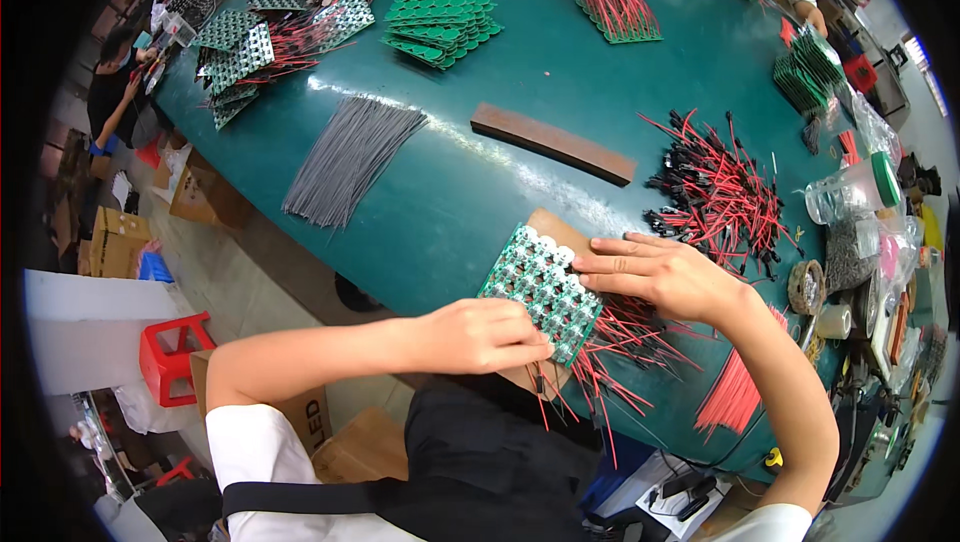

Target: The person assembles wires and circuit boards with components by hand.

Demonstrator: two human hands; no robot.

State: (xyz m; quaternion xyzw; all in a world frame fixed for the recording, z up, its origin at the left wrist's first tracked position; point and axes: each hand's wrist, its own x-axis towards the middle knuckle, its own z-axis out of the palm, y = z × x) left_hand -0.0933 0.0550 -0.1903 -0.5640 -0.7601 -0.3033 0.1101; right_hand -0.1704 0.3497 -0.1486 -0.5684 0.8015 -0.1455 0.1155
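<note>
Green circuit panel (540, 292) lies under both hands: left hand (485, 335) curled shut on its near edge, right hand (655, 272) flat, fingers together. Seemingly mid-assembly; steady alignment needed next.

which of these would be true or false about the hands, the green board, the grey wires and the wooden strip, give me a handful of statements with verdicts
1. The right hand lies flat with its fingers on the green circuit board. True.
2. The left hand is lifted clear of the board. False: it is closed at the board's near edge, touching it.
3. A bundle of grey wires lies on the green table, apart from both hands. True.
4. The brown wooden strip sits on top of the board. False: it lies farther back on the table, apart from it.
5. Red wires trail out from under the board. True.
</note>
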